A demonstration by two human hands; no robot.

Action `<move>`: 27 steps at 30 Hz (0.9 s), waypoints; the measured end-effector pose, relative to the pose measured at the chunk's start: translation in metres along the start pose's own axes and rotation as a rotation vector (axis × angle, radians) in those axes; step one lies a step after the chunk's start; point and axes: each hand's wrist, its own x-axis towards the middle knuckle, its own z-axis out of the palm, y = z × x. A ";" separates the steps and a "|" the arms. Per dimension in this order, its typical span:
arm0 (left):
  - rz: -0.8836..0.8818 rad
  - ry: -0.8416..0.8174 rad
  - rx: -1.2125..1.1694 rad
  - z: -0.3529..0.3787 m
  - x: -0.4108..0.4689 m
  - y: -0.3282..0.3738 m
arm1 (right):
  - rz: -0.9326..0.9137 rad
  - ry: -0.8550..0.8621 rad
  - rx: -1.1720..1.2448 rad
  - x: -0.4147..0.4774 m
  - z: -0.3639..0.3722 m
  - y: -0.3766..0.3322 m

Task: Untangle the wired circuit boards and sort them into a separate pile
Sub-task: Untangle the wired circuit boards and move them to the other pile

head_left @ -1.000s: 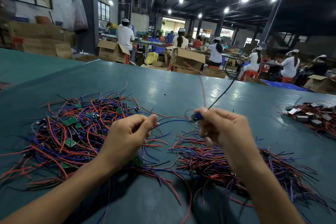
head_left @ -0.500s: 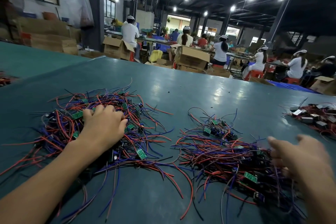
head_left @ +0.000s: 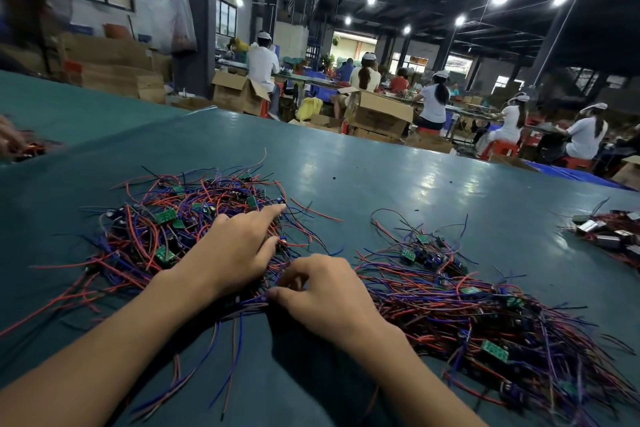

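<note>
Right hand has returned from the sorted pile at its right to the tangled circuit boards beneath the flat, straight-fingered left hand, the right's fingers curled at purple wires, hold not confirmable; judged: next board is being selected.

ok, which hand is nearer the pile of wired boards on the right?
Right. The right hand sits just left of that pile of wired boards, at its edge. The left hand rests on the tangled pile, farther left.
</note>
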 end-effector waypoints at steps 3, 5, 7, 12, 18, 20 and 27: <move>-0.010 0.010 0.025 0.002 0.001 0.000 | -0.035 0.014 0.057 -0.002 0.001 0.010; -0.003 0.023 0.043 0.004 0.001 0.000 | -0.068 0.005 -0.009 -0.004 0.004 0.013; -0.006 0.024 0.054 0.006 0.001 -0.002 | -0.094 0.049 -0.027 -0.005 0.005 0.013; -0.025 0.106 0.025 0.006 0.001 -0.003 | -0.013 0.311 0.438 -0.009 -0.001 0.020; -0.020 0.340 0.057 -0.006 -0.002 0.007 | 0.158 0.408 1.299 -0.010 -0.026 0.023; 0.073 0.366 -0.018 -0.008 -0.002 0.012 | 0.146 0.327 1.447 -0.012 -0.032 0.022; 0.215 0.108 -0.653 -0.016 -0.006 0.043 | 0.138 0.079 1.741 -0.012 -0.022 0.003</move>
